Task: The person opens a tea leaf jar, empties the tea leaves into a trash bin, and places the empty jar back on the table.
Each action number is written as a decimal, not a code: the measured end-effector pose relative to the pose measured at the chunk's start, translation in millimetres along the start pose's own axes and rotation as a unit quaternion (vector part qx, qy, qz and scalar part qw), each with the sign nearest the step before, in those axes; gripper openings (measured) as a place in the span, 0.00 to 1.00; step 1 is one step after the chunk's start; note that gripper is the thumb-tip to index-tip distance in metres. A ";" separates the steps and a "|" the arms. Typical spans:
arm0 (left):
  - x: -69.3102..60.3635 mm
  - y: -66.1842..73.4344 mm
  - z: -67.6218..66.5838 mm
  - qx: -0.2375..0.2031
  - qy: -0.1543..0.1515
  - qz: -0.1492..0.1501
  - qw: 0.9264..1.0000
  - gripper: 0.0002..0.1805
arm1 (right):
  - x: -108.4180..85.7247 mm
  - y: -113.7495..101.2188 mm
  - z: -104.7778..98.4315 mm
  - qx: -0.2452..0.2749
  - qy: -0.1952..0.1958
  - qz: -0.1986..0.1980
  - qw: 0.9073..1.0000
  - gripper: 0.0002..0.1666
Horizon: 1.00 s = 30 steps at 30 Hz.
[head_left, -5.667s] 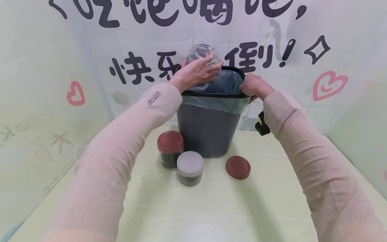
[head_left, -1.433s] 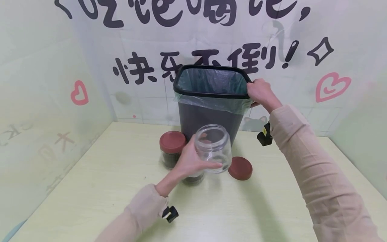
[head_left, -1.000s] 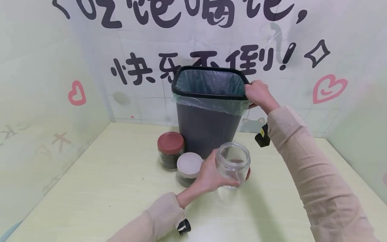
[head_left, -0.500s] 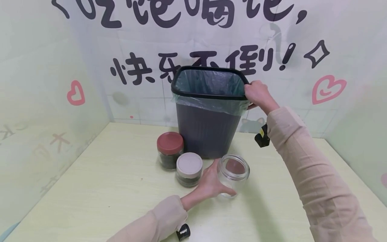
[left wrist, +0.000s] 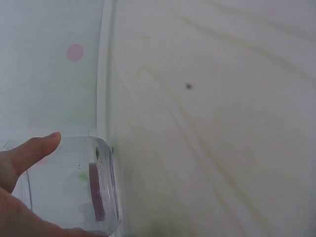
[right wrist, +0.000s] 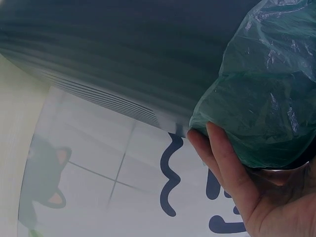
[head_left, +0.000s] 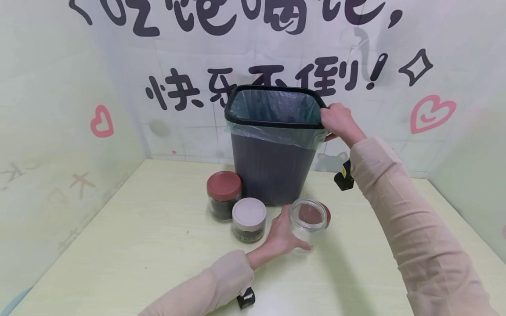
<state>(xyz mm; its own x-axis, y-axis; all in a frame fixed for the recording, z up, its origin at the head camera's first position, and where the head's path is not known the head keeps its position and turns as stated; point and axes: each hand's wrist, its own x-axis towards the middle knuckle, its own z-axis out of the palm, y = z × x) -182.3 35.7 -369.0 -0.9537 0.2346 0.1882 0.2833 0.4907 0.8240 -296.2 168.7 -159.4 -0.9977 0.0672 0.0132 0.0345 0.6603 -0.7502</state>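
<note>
My left hand (head_left: 282, 235) grips an uncapped clear glass jar (head_left: 307, 228), upright at the table's surface; the left wrist view shows thumb and fingers around the glass jar (left wrist: 64, 182). Behind the jar lies a red lid (head_left: 327, 216), partly seen through the glass. My right hand (head_left: 341, 123) holds the right rim of a dark bin (head_left: 272, 166) lined with a green bag. In the right wrist view the fingers of the right hand (right wrist: 242, 192) press the bag (right wrist: 266, 103) under the rim.
A jar with a red lid (head_left: 224, 186) and dark contents stands at the bin's left front corner. Beside it is a shorter jar with a pale lid (head_left: 249, 215). A printed white sheet (head_left: 178, 140) hangs behind the table (head_left: 158, 245).
My left hand has come out of the bin's mouth with the glass jar and moved down to the table in front of the red lid. My right hand stays on the rim.
</note>
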 end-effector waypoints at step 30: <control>36.6 11.1 27.5 -0.019 0.051 -0.134 0.990 0.45 | 2.1 1.3 0.4 0.003 -0.001 -0.006 1.000 0.26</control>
<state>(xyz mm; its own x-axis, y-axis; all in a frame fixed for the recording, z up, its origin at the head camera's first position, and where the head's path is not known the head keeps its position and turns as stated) -211.3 72.8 -367.6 -0.9998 0.0139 0.0118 0.0171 0.4907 0.8712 -298.2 169.4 -160.6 -0.9981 0.0572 0.0211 0.0217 0.6571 -0.7535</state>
